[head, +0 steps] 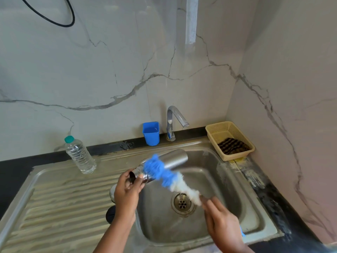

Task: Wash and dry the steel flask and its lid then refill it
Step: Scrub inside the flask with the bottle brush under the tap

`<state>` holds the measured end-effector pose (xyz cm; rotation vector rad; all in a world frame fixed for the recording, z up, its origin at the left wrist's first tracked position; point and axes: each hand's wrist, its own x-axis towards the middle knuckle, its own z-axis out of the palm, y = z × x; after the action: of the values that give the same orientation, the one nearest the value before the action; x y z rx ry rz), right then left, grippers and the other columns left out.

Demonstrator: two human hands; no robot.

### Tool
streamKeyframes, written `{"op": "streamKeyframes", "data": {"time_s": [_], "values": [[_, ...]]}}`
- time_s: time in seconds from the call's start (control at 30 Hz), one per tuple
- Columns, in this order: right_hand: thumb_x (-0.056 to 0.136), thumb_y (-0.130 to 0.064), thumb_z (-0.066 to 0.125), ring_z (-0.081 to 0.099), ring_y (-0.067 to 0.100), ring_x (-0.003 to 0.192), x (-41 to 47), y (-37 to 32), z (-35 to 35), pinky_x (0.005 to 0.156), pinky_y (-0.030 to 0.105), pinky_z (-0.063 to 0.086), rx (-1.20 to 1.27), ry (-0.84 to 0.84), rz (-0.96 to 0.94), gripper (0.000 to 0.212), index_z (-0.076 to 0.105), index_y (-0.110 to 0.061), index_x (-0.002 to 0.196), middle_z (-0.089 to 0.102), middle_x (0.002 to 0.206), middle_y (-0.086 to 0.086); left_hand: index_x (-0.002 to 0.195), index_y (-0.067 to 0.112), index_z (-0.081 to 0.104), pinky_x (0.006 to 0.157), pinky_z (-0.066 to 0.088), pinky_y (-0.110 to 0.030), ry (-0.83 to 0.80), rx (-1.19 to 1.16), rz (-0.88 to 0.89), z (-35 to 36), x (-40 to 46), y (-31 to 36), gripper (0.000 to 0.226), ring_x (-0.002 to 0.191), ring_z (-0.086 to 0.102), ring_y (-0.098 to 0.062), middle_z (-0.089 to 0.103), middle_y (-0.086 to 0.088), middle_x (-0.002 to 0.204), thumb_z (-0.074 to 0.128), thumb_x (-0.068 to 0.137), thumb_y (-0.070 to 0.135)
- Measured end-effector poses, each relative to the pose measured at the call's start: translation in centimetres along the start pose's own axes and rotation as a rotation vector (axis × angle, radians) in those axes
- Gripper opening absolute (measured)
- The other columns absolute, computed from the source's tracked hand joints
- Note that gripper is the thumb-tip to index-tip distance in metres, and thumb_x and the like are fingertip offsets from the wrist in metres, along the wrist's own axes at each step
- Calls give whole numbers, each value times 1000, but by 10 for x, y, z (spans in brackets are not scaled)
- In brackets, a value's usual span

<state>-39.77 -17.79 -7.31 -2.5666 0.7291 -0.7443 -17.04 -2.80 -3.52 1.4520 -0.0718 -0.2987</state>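
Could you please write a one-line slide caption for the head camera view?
Over the sink, the left hand holds the steel flask while the right hand scrubs it with a bottle brush.

No legible text, label, brand, number or sign appears. The clear plastic bottle (80,155) on the drainboard bears no readable label; the steel flask (175,158), blue cup (151,133), tap (172,123) and basket (229,139) show plain, unmarked surfaces.

Left hand (127,187) raised, fingers curled round a flask's (175,159) neck; right hand (221,218) lower, gripping a brush (169,177) handle.
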Motion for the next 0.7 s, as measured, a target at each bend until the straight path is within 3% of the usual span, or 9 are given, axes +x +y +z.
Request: {"op": "streamKeyframes", "data": {"time_s": [0.07, 0.13, 0.23, 0.37, 0.47, 0.53, 0.63, 0.7], "values": [[91, -27, 45, 62, 13, 72, -2, 2, 3, 46, 19, 45, 7, 30, -25, 34, 60, -35, 119, 58, 93, -11, 109, 2, 62, 74, 61, -33, 32, -203, -215, -1, 4, 6, 15, 98, 68, -30, 68, -22, 110, 63, 94, 5], [92, -27, 44, 64, 14, 77, 2, 9, 4, 47, 21, 45, 15, 85, 93, 33, 56, -37, 121, 57, 100, -11, 95, 3, 61, 61, 61, -26, 28, -309, -332, -3, 6, 12, 6, 93, 65, -26, 64, -20, 103, 61, 95, 9], [92, -13, 53, 65, 22, 76, 10, 24, 4, 44, 25, 39, -5, 183, 239, 36, 52, -36, 121, 52, 101, -9, 96, 2, 61, 54, 59, -25, 48, -407, -436, -4, 8, 14, 8, 100, 63, -31, 64, -20, 101, 61, 95, 10], [86, -14, 46, 61, 28, 69, 4, 28, 3, 42, 29, 45, -152, 188, 27, 39, 54, -24, 123, 48, 94, -2, 96, -1, 60, 57, 62, -30, 82, -471, -504, -1, 4, 17, 12, 96, 65, -32, 64, -23, 100, 65, 92, 9], [83, -12, 47, 56, 26, 66, -5, 31, 9, 47, 33, 48, -209, 116, -149, 44, 54, -25, 125, 53, 85, 0, 90, -1, 61, 66, 61, -32, 63, -447, -518, 4, 0, 21, 11, 90, 66, -29, 65, -22, 95, 63, 94, 9], [84, -10, 48, 58, 27, 68, 1, 32, 7, 49, 32, 48, -187, 120, -83, 42, 54, -24, 123, 55, 88, 1, 90, -1, 60, 69, 60, -33, 75, -454, -526, 6, -2, 22, 11, 90, 66, -31, 64, -23, 95, 63, 94, 8], [81, 5, 64, 61, 31, 70, 11, 39, 5, 45, 31, 47, -124, 183, 176, 50, 54, -24, 120, 57, 94, 2, 91, -2, 60, 68, 60, -36, 91, -470, -529, 8, -5, 25, 9, 91, 65, -35, 63, -23, 96, 63, 93, 6], [78, 10, 68, 60, 31, 70, 12, 45, 4, 42, 30, 44, -132, 208, 192, 57, 53, -23, 121, 53, 94, 0, 91, -2, 60, 67, 60, -36, 84, -476, -529, 8, -8, 25, 8, 89, 65, -34, 63, -22, 95, 63, 94, 5]]}}
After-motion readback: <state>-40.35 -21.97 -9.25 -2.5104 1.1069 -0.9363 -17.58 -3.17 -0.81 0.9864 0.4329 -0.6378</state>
